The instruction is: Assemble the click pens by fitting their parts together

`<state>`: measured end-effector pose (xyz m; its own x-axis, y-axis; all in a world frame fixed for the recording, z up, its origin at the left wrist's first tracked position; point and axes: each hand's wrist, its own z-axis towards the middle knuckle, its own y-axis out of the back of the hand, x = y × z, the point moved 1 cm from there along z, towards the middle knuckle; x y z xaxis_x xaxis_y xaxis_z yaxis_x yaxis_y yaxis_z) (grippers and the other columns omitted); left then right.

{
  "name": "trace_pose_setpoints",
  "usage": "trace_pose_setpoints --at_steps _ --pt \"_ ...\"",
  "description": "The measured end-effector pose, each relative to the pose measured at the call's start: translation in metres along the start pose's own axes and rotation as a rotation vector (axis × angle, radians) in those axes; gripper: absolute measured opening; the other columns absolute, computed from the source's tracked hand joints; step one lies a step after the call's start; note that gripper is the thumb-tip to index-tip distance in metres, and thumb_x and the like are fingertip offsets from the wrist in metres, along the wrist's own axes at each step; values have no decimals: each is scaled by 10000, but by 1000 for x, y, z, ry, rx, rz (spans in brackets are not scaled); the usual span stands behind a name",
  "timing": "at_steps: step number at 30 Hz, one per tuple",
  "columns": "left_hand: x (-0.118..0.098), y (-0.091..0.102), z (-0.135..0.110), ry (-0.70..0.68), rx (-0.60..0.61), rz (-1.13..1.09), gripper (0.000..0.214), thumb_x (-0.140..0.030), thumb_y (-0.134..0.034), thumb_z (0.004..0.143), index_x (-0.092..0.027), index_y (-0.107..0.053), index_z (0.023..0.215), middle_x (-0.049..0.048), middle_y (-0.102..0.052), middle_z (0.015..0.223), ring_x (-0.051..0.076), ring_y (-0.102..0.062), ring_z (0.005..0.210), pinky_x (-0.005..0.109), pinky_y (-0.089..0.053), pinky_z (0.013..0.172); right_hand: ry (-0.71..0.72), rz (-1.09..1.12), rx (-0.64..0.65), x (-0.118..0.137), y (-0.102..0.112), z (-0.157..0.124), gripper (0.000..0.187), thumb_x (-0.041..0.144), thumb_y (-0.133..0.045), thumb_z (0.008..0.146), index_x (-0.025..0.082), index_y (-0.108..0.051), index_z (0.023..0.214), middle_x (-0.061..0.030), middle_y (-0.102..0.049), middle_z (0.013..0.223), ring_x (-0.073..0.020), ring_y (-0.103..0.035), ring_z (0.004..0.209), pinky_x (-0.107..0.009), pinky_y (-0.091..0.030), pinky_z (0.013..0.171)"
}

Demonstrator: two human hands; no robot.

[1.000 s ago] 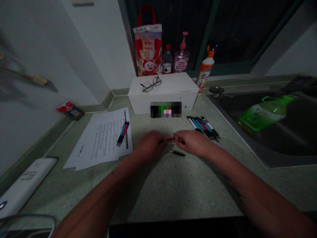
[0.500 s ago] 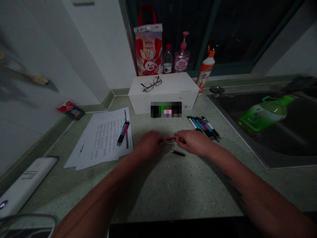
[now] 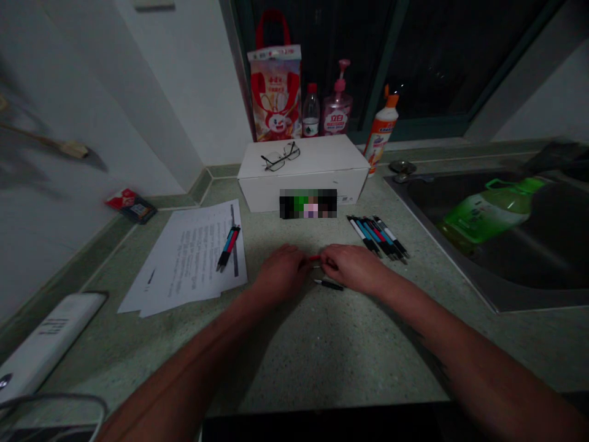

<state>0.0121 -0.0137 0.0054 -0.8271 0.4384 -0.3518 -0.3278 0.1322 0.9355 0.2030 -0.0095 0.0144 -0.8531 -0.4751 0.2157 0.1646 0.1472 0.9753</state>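
My left hand and my right hand meet over the speckled green countertop. Between them shows a red pen part, its ends hidden by my fingers, and both hands seem to grip it. A black pen part lies on the counter just below my right hand's fingers. Several pens in a row lie beyond my right hand. Two more pens rest on a stack of printed papers to the left of my left hand.
A white box holding eyeglasses stands at the back, with a bag and bottles behind it. A steel sink containing a green bottle lies to the right. A white power bank sits at the front left.
My hands have come closer together around the red part, covering more of it. The thin silver piece seen below it earlier no longer shows.
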Motion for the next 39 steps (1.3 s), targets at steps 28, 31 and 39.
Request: trace_pose_setpoints --at_steps 28,31,39 --pt "10 -7 7 74 -99 -264 168 -266 -640 917 -178 -776 876 74 -718 896 243 -632 869 373 -472 814 44 34 -118 -2 -1 0 120 258 -615 968 220 -702 1042 -52 -650 1052 -186 -657 859 -280 -405 666" --pt "10 -5 7 97 -161 -341 138 -260 -647 899 -185 -757 864 74 -724 899 242 -634 874 380 -477 823 52 92 -158 -3 -2 0 103 263 -626 965 213 -690 1029 -56 -642 1054 -190 -654 877 -284 -429 702" --pt "5 3 8 231 -205 -709 63 -242 -697 836 -193 -669 810 18 -696 788 179 -623 739 317 -486 718 93 281 -246 -4 -5 3 112 241 -602 969 216 -669 1054 -46 -685 1005 -178 -649 842 -300 -448 749"
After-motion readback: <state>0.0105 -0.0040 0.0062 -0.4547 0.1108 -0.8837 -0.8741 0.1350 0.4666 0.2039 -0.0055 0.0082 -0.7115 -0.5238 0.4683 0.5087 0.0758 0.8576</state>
